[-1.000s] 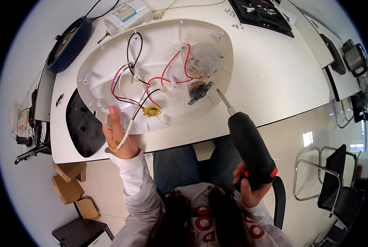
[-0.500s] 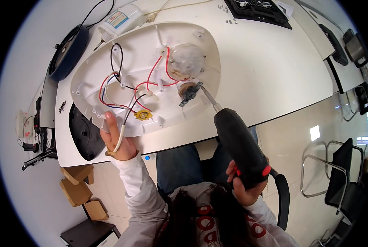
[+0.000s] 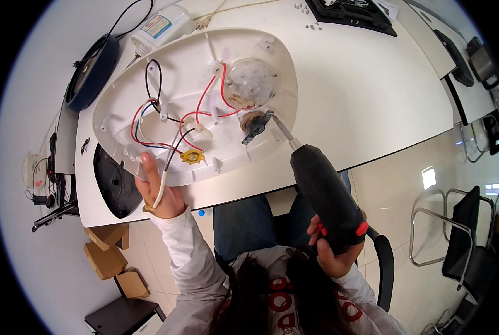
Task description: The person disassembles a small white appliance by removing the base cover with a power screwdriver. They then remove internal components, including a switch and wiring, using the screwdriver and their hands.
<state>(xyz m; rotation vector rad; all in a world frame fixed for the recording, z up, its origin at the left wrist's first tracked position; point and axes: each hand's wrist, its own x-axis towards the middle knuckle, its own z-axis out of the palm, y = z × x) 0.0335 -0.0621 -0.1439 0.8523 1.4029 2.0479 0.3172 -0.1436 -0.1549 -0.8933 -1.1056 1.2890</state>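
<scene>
Right hand (image 3: 337, 257) — power screwdriver (image 3: 326, 190) in grip

The white desk (image 3: 372, 111), metal-framed chair (image 3: 466, 215) and tool case (image 3: 372, 25) suggest an office workroom.

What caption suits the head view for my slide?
Left hand holds a white wired housing while the right hand aims a black power screwdriver at its dark bracket.
</scene>
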